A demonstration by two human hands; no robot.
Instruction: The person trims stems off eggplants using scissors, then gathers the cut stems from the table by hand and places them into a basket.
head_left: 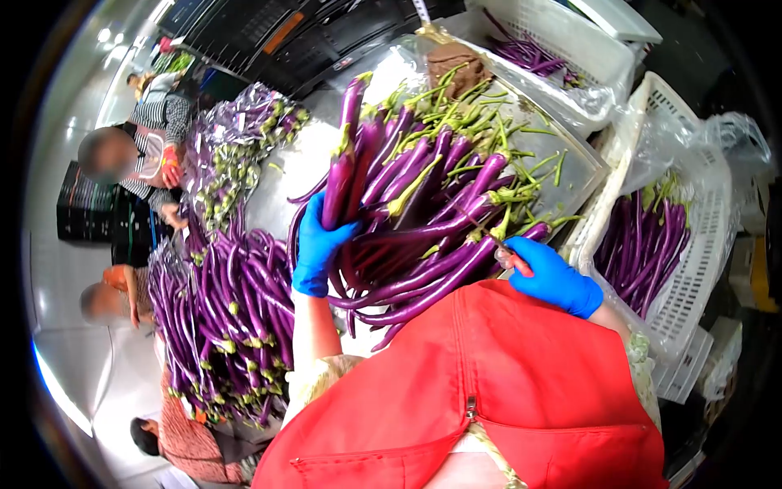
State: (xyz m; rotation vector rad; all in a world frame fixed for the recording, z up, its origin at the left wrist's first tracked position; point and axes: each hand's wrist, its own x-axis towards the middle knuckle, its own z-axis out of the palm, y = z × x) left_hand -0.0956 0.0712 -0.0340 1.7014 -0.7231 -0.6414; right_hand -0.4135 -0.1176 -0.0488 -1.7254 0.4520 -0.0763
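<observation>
Purple eggplants (423,236) with green stems lie heaped on a metal table in front of me. My left hand (322,244), in a blue glove, is wrapped round a few eggplants (340,183) held upright at the left side of the heap. In my right hand (546,275), also blue-gloved, is a tool with a red handle (513,261); its thin blade points at the stems on the right side of the heap. Cut green stems (529,167) are scattered at the back right of the heap.
More eggplants (236,318) are piled at the left, with bagged eggplants (236,155) behind them. White crates (705,244) with eggplants stand at the right and back right. A brown cloth (456,67) lies at the back. Several people (167,122) are at the left.
</observation>
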